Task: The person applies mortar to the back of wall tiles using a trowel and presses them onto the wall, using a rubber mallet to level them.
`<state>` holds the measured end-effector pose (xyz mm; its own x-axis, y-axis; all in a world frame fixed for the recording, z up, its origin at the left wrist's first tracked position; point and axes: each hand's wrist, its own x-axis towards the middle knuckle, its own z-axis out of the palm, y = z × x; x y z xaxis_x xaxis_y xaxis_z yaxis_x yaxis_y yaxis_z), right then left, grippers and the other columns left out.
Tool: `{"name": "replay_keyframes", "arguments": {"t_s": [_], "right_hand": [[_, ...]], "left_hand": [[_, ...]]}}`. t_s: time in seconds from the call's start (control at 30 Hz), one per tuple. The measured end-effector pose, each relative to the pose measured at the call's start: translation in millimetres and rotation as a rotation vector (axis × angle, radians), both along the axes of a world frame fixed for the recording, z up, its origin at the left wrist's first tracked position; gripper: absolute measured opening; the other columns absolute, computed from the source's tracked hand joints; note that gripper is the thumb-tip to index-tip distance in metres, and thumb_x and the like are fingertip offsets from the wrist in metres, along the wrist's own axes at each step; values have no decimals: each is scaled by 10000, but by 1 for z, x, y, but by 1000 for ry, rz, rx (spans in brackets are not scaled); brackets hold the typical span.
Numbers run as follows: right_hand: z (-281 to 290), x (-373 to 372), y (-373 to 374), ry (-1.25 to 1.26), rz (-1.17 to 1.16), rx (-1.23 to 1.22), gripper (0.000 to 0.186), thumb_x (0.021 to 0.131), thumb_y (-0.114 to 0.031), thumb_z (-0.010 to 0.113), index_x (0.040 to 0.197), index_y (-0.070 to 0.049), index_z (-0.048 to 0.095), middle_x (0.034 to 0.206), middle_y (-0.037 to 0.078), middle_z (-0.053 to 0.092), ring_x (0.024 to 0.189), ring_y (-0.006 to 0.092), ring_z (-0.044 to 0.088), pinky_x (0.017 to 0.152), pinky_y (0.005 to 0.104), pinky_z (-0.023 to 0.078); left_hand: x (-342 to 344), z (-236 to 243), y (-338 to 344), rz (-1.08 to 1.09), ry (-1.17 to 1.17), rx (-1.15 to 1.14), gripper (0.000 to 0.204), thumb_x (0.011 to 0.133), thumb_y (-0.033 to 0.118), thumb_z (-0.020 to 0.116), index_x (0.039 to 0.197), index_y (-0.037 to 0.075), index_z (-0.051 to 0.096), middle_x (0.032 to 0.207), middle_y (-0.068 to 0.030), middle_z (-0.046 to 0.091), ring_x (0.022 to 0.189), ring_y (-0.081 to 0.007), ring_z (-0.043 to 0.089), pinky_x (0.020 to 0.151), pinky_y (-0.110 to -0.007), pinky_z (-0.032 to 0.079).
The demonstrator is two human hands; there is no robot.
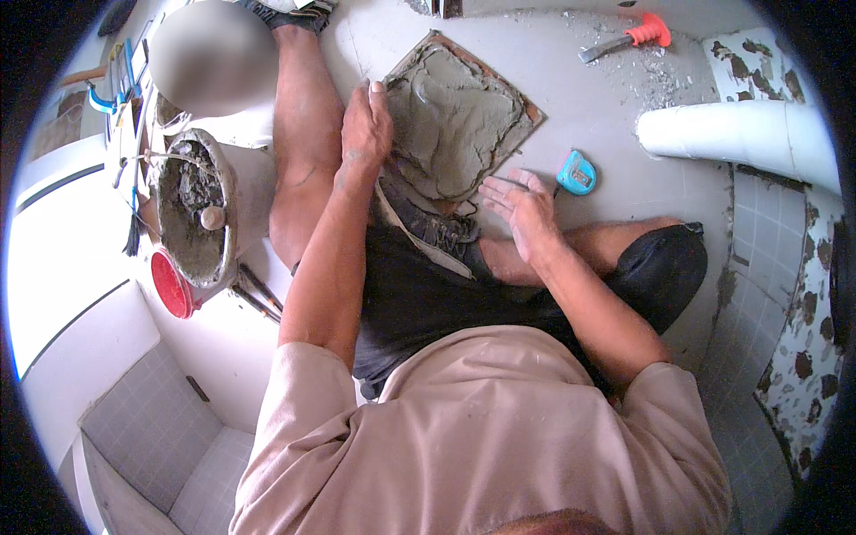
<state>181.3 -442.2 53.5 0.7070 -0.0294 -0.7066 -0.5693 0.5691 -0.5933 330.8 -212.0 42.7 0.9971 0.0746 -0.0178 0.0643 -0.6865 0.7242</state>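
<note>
A square brown-edged tile [530, 114] lies at an angle near the top centre, thickly coated with grey, ridged mortar [437, 116]. My left hand [366, 129] grips the tile's left edge. My right hand [522, 209] is open beside the tile's lower right edge, fingers extended. A turquoise tape measure [576, 174] sits just right of that hand. My bent leg and a dark shoe are under and behind my hands.
On the left are a mortar bucket [245, 187] with a round tool handle in it, a red bucket [171, 285] and several upright tools. A red-handled chisel [644, 34] lies upper right, above a thick white pipe [722, 129]. Walls border both sides.
</note>
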Motion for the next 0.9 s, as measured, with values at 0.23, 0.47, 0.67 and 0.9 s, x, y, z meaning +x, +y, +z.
{"name": "replay_keyframes", "arguments": {"t_s": [0.23, 0.47, 0.67, 0.9], "right_hand": [[7, 2, -6, 27, -102, 102, 464, 877, -14, 479, 1316, 44, 342, 1280, 339, 528, 1179, 423, 572, 995, 474, 477], [-2, -1, -11, 13, -166, 176, 489, 864, -44, 527, 1309, 46, 347, 1249, 323, 546, 1134, 409, 590, 962, 462, 492], [-16, -8, -27, 15, -166, 80, 529, 876, -71, 556, 1345, 58, 348, 1216, 270, 584, 1077, 344, 615, 943, 439, 498], [6, -11, -46, -74, -179, 103, 582, 854, -271, 599, 1364, -8, 503, 1284, 142, 581, 1184, 296, 541, 1020, 505, 421]], "left_hand": [[17, 22, -17, 41, 117, -4, 590, 1024, 439, 324, 1100, -73, 607, 1122, -346, 607, 1125, -507, 533, 971, -500, 410], [54, -10, 8, 166, 261, -89, 723, 986, 538, 323, 1239, -81, 596, 1207, -301, 623, 1185, -408, 569, 1017, -439, 400], [65, -10, 19, 177, 528, -302, 705, 995, 520, 343, 1189, -88, 643, 1140, -257, 676, 1068, -358, 640, 952, -408, 460], [49, 92, -23, -4, 735, 16, 367, 934, 320, 612, 1067, -14, 686, 1034, -98, 692, 930, -233, 610, 860, -364, 445]]}}
